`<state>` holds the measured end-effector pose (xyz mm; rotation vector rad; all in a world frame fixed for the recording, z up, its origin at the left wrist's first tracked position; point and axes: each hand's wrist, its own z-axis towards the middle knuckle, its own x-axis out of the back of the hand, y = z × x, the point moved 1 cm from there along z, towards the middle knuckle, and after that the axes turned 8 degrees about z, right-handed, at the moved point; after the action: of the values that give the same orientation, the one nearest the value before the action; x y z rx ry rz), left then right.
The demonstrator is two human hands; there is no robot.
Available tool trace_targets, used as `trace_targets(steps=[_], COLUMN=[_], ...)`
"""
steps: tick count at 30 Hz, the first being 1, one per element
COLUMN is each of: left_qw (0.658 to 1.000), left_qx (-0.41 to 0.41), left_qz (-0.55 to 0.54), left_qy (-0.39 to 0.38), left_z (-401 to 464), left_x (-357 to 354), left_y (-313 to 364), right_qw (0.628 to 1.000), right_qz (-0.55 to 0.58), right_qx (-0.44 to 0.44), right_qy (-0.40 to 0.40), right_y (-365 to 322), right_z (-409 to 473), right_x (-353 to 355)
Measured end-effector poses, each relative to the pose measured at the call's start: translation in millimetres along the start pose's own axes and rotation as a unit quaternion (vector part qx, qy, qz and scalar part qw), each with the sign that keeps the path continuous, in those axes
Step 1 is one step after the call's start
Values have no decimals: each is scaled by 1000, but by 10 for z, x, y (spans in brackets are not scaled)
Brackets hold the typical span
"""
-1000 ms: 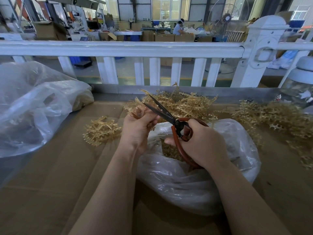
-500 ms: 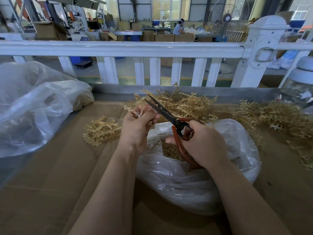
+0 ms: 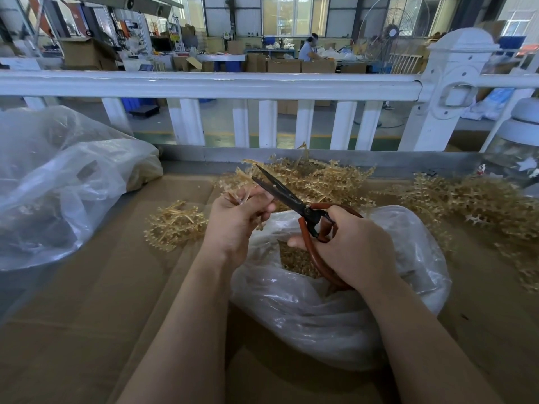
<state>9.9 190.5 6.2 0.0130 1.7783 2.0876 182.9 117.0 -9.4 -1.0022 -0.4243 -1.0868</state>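
Note:
My left hand point(image 3: 236, 220) pinches a small tan plastic sprue piece point(image 3: 240, 196) above the open mouth of a clear plastic bag point(image 3: 335, 310). My right hand point(image 3: 350, 246) grips black-bladed scissors point(image 3: 284, 191) by their red-brown handle loops. The blades point up and to the left, nearly closed, their tips just right of the sprue piece. Small tan cut pieces point(image 3: 297, 259) lie inside the bag below both hands.
Tan sprue heaps lie on the cardboard-covered table point(image 3: 87, 316): a small one point(image 3: 175, 225) at left, a larger pile point(image 3: 329, 182) behind the hands, another pile point(image 3: 481, 205) at right. A big filled plastic bag point(image 3: 58, 182) sits at left. A white railing point(image 3: 233, 83) runs behind.
The scissor blades have gone from spread open to nearly closed beside the sprue piece. My left hand has turned the piece slightly; both hands stay over the bag.

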Motion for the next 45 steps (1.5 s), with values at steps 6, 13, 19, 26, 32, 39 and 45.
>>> trace_targets(steps=[6, 13, 19, 26, 32, 39, 45], left_qw=[1000, 1000, 996, 979, 988, 989, 987], left_qx=[-1, 7, 49, 125, 135, 124, 103], left_qz=[-5, -17, -66, -137, -54, 70, 115], left_qy=[-4, -3, 30, 86, 43, -28, -48], left_z=[-9, -30, -18, 17, -23, -79, -72], left_x=[8, -4, 4, 72, -98, -248, -282], left_y=[9, 46, 48, 7, -9, -29, -52], right_qw=[1000, 999, 998, 992, 954, 898, 896], right_qz=[10, 26, 54, 123, 278, 411, 408], right_qx=[6, 30, 34, -21, -111, -155, -177], right_qy=[1, 14, 10, -12, -8, 8, 10], right_y=[-3, -19, -51, -16, -34, -94, -92], right_z=[-1, -6, -20, -3, 38, 65, 81], right_x=[13, 12, 31, 9, 9, 38, 32])
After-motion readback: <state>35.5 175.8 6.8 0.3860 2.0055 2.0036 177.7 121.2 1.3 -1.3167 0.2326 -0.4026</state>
